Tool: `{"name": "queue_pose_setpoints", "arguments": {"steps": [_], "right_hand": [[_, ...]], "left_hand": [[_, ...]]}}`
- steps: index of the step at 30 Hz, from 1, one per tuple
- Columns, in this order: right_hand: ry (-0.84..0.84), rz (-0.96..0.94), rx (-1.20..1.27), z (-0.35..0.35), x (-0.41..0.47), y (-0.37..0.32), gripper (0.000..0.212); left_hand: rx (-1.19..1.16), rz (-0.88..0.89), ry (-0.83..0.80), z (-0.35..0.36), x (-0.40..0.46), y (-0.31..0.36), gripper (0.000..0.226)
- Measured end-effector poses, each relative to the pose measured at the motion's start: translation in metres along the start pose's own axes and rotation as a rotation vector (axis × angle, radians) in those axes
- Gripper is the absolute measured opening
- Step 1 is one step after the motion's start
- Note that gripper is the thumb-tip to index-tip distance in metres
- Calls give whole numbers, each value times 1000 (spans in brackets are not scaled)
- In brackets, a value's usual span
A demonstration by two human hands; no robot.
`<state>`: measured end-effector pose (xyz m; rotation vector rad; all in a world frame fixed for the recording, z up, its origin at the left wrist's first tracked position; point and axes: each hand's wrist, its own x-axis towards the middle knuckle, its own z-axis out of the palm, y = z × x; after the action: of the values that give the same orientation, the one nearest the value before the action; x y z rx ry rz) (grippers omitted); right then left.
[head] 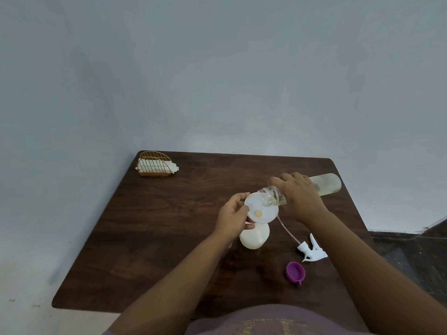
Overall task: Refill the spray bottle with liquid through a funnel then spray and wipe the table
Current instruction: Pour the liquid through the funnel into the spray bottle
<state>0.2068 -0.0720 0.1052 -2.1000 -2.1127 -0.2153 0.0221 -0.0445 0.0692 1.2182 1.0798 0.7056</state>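
The right hand (pixel 298 193) grips a tipped bottle (pixel 325 184) over the funnel (pixel 261 210), which the left hand (pixel 233 220) pinches. Nearby lie a sprayer (pixel 312 250), purple cap (pixel 295 272) and napkin rack (pixel 154 164).

No text, label, brand, number or sign can be read anywhere in the view.
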Motion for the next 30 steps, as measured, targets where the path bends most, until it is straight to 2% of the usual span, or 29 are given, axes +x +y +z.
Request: {"name": "queue_pose_setpoints", "arguments": {"steps": [30], "right_hand": [[3,-1,14,-1,1,-1,40]], "left_hand": [[19,-12,11,-1,2,-1,32]]}}
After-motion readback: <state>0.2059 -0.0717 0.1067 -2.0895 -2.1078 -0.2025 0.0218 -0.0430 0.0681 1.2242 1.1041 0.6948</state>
